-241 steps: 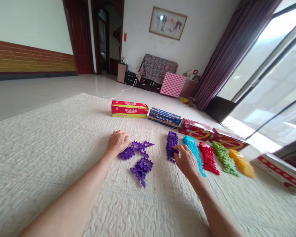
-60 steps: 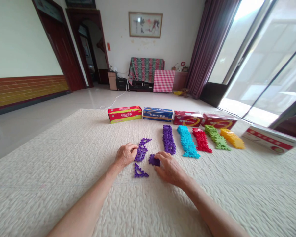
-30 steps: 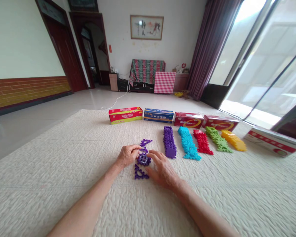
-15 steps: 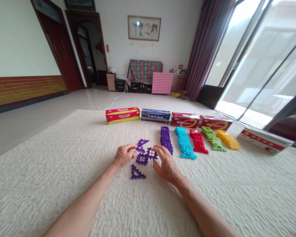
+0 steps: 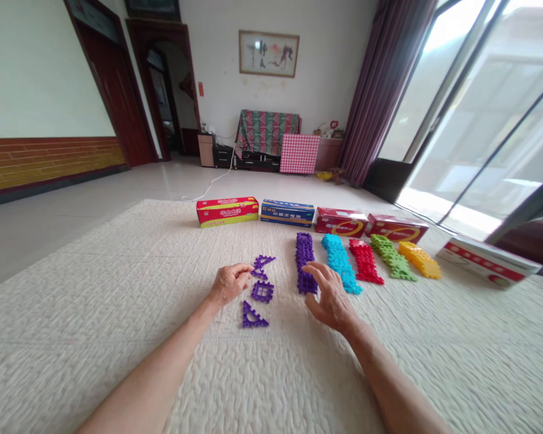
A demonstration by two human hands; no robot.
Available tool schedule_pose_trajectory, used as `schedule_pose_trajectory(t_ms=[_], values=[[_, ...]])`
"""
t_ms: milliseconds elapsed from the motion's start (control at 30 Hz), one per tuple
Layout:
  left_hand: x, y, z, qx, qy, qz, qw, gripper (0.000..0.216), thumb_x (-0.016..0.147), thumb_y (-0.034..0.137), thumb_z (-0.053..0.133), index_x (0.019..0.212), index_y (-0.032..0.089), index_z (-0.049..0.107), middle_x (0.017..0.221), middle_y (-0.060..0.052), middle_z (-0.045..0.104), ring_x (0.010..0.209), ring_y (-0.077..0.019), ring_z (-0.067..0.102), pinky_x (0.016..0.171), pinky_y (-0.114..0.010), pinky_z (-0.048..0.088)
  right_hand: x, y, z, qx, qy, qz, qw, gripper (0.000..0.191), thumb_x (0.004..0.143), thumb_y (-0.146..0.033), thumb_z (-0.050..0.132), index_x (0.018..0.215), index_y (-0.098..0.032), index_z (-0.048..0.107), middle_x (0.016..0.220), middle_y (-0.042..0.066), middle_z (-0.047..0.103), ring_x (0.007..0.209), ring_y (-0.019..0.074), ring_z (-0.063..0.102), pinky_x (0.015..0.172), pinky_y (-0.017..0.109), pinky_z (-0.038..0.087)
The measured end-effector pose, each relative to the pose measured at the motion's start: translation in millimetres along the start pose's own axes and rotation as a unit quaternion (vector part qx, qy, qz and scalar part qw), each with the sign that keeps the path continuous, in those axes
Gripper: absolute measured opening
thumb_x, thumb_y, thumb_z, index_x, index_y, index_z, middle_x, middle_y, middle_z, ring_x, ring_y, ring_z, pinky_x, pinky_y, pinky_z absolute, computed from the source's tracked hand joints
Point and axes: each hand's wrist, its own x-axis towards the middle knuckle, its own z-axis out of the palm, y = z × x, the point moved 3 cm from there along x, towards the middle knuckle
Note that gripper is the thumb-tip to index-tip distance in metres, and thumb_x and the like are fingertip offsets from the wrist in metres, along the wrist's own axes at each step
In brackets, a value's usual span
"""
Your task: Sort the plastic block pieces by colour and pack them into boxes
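Observation:
My left hand [image 5: 231, 283] is closed in a pinch at the left edge of the far purple triangular pieces [image 5: 263, 265], which overlap; the fingertips hide the contact. Below them lies a purple square window-like piece [image 5: 262, 292], and nearest me is another purple triangular piece [image 5: 254, 316]. My right hand [image 5: 329, 295] has its thumb and fingers around a second purple square piece [image 5: 306, 283] at the near end of the purple interlocking strip [image 5: 304, 247]. Right of that strip lies a light blue strip [image 5: 341, 265], partly behind the right hand.
Red [image 5: 365, 261], green [image 5: 393, 258] and yellow strips [image 5: 419, 260] lie farther right on the cream quilted cover [image 5: 117, 313]. Behind stand a red-yellow box [image 5: 227, 212], a blue box [image 5: 286, 213] and two dark red boxes [image 5: 341, 222]. A white-red box [image 5: 487, 261] is at the right.
My right hand has moved right, carrying a purple square piece from beside the other square to the near end of the purple strip. My left hand stays by the triangular pieces.

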Motion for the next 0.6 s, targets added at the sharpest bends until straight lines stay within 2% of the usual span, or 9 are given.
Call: schedule_pose_trajectory(t_ms=[100, 167, 333, 467, 600], values=[[0, 0, 1, 0.003, -0.009, 0.014, 1.000, 0.025, 0.075, 0.023, 0.052, 0.090, 0.016, 0.071, 0.066, -0.002, 0.069, 0.056, -0.0121, 0.065, 0.051, -0.019, 0.048, 1, -18, 8, 0.039, -0.005, -0.030, 0.999, 0.047, 0.072, -0.011, 0.052, 0.119, -0.018, 0.050, 0.124, 0.013, 0.054, 0.116, 0.0261, 0.048, 0.099, 0.045, 0.037], [1, 1, 1, 0.000, -0.016, 0.016, 1.000, 0.025, 0.075, 0.023, 0.052, 0.091, 0.015, 0.070, 0.068, -0.003, 0.069, 0.058, -0.0128, 0.067, 0.054, -0.020, 0.051, 2, -33, 17, 0.067, -0.030, -0.054, 0.996, 0.042, 0.077, -0.012, 0.051, 0.118, -0.020, 0.051, 0.124, 0.011, 0.055, 0.116, 0.0243, 0.049, 0.099, 0.044, 0.039], [0, 6, 2, -0.004, -0.045, 0.017, 0.999, 0.025, 0.076, 0.021, 0.052, 0.092, 0.016, 0.070, 0.077, -0.003, 0.071, 0.064, -0.0133, 0.069, 0.061, -0.021, 0.054, 7, -61, 33, 0.103, -0.106, -0.107, 0.983, 0.045, 0.081, -0.009, 0.047, 0.124, -0.020, 0.049, 0.130, 0.010, 0.053, 0.120, 0.0215, 0.047, 0.101, 0.041, 0.039], [0, 9, 7, -0.018, -0.073, -0.001, 0.997, 0.027, 0.074, 0.018, 0.052, 0.094, 0.016, 0.070, 0.079, -0.003, 0.071, 0.065, -0.0127, 0.069, 0.062, -0.021, 0.054, 11, -67, 37, 0.102, -0.143, -0.111, 0.978, 0.031, 0.085, -0.013, 0.047, 0.115, -0.018, 0.055, 0.119, 0.010, 0.059, 0.112, 0.0203, 0.052, 0.097, 0.038, 0.041], [-1, 11, 9, -0.058, -0.095, -0.036, 0.993, 0.029, 0.072, 0.020, 0.053, 0.095, 0.014, 0.069, 0.081, -0.005, 0.071, 0.067, -0.0136, 0.069, 0.053, -0.019, 0.050, 11, -65, 35, 0.109, -0.138, -0.096, 0.980, 0.025, 0.092, -0.017, 0.041, 0.110, -0.020, 0.058, 0.112, 0.008, 0.063, 0.104, 0.0188, 0.056, 0.093, 0.036, 0.043]])
